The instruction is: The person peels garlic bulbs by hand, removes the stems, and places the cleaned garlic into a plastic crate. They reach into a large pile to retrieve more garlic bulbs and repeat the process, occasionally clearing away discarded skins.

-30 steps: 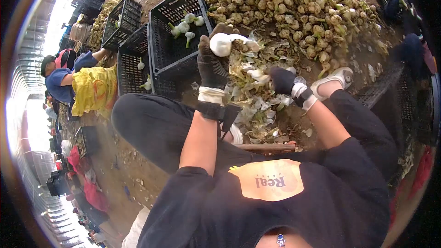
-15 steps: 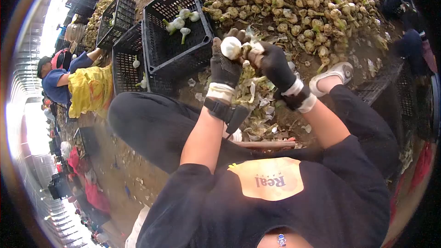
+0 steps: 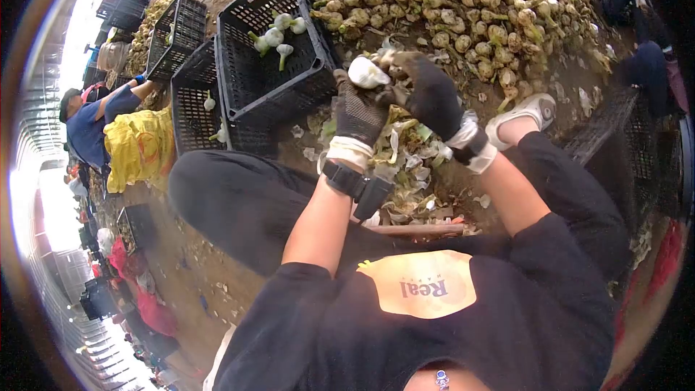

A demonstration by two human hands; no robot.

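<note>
A white garlic bulb [image 3: 367,72] sits in the fingers of my left hand [image 3: 360,114], which wears a dark glove with a pale cuff. Close against the bulb's right side is my right hand [image 3: 434,98], also gloved, its fingers curled in a pinch on loose garlic skin; the fingertips are partly blurred. Below both hands, shed skins and leaf scraps [image 3: 409,166] cover the ground between my legs. Several cleaned garlic bulbs with short green stems [image 3: 274,36] lie in the black plastic crate [image 3: 279,101] to the left.
A large heap of untrimmed garlic [image 3: 463,11] spreads ahead. Another black crate [image 3: 190,112] with a few bulbs stands left of the first. Beyond it a person [image 3: 94,119] sits by a yellow sack [image 3: 137,141]. My shoe [image 3: 525,117] rests at the heap's near right edge.
The bulb has turned in my left hand, showing more of its side. My right hand has shifted slightly left and over, its fingers curling closer. The view has shifted a little.
</note>
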